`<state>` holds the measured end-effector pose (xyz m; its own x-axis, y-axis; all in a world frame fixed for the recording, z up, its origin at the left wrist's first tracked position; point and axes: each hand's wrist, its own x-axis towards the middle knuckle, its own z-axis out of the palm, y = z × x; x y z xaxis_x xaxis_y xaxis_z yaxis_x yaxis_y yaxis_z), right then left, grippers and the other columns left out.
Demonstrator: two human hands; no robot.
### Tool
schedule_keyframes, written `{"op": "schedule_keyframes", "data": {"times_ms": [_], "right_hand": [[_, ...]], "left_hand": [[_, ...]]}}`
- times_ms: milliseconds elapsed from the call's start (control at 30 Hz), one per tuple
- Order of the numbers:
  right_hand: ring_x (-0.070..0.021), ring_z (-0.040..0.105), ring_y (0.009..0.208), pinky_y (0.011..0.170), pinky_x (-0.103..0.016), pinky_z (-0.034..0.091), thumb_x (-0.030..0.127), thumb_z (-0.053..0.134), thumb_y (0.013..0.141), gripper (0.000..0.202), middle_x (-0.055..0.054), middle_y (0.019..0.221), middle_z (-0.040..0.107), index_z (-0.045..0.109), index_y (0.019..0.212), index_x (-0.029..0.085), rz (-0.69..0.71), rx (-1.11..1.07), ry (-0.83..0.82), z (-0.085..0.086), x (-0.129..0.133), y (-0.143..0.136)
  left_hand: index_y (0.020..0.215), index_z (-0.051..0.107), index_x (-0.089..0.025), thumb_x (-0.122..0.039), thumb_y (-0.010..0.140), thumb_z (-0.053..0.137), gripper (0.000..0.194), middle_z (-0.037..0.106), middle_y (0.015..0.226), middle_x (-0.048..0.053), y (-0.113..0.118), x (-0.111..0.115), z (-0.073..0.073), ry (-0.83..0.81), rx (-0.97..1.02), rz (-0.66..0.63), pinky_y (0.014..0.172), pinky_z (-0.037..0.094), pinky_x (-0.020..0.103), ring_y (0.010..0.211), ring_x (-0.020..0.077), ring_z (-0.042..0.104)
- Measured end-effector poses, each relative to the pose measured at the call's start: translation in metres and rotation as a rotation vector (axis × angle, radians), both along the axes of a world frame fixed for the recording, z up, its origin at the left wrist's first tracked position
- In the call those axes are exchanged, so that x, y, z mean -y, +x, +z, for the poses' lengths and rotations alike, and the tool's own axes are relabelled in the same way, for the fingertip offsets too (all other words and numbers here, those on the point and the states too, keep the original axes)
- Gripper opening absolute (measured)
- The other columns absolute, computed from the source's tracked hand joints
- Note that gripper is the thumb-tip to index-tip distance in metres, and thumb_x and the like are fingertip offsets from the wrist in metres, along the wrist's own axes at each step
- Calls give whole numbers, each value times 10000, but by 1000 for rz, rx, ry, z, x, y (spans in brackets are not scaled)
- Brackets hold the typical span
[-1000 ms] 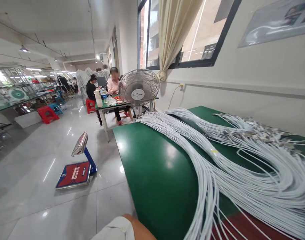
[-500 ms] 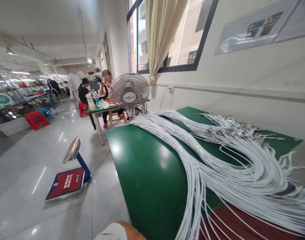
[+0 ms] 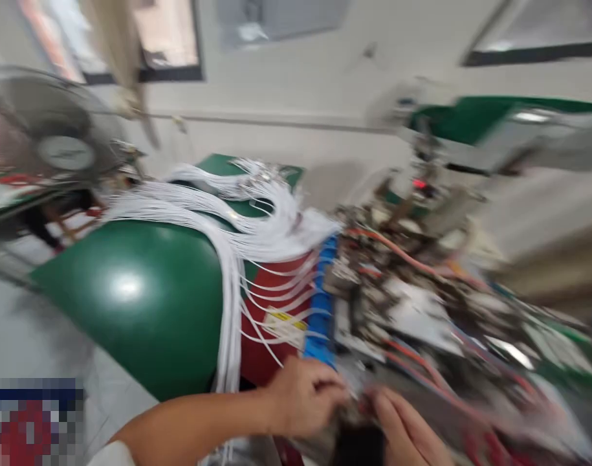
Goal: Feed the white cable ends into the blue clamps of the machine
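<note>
My left hand [image 3: 303, 396] reaches in from the lower left, its fingers curled into a pinch beside the lower end of a blue slotted strip [image 3: 321, 298]. Facing it, my right hand [image 3: 406, 424] has its fingers drawn together. Between them is a small blurred metal area above a dark object [image 3: 358, 443]; what either hand pinches cannot be made out. White cords [image 3: 230, 310] hang in a thick bundle left of my left hand. Single cords run across a dark red panel [image 3: 276, 281] to the strip.
A blurred machine [image 3: 397, 291] with orange tubes stands right of the strip. The green table [image 3: 169, 310] carries long bundles of white cords. At far left stands a fan [image 3: 65, 129], with part of a person in pink behind it. Windows line the wall.
My view has swung right and down, bringing the blue strip, the machine and both hands into sight. Earlier, only part of a forearm and white sleeve showed at the bottom.
</note>
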<state>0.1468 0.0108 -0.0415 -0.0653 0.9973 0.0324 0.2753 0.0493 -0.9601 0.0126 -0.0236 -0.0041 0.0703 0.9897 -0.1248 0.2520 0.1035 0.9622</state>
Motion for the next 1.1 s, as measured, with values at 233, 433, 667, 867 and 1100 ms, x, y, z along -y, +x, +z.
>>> {"op": "schedule_keyframes", "data": {"times_ms": [233, 433, 667, 867, 1100], "right_hand": [[-145, 576, 632, 588, -242, 475, 323, 532, 793, 187, -39, 707, 630, 648, 777, 177, -34, -135, 42, 13, 13, 3], [-131, 550, 649, 586, -229, 446, 230, 525, 801, 117, -22, 702, 581, 609, 736, 182, 23, -98, 167, 13, 14, 3], [-125, 538, 615, 562, -229, 439, 158, 518, 783, 115, -13, 654, 568, 578, 688, 181, 53, 50, 308, 17, 11, 2], [-141, 564, 676, 625, -258, 468, 131, 501, 785, 142, -45, 738, 605, 629, 761, 189, 173, 181, 451, 22, 8, 8], [-141, 567, 672, 622, -260, 464, 171, 522, 796, 128, -28, 705, 599, 637, 742, 191, 182, 46, 277, 23, 5, 12]], "left_hand": [[797, 630, -131, -274, 763, 525, 181, 590, 649, 8, -6, -15, -6, -124, 166, 57, 525, 421, 198, 533, 96, 494], [799, 624, -142, -268, 778, 526, 161, 562, 626, -7, -6, -13, -10, -91, 87, 15, 539, 424, 195, 539, 94, 491], [684, 586, -132, -348, 810, 489, 268, 542, 633, 8, -8, -15, -8, -71, 76, -55, 568, 398, 206, 593, 110, 480], [582, 494, -145, -412, 748, 569, 323, 437, 522, -44, -10, -19, -7, -163, 78, -54, 489, 324, 190, 501, 81, 393], [686, 631, -157, -309, 781, 530, 206, 547, 598, -11, -13, -17, -5, -93, -41, -102, 585, 402, 215, 585, 116, 491]]}}
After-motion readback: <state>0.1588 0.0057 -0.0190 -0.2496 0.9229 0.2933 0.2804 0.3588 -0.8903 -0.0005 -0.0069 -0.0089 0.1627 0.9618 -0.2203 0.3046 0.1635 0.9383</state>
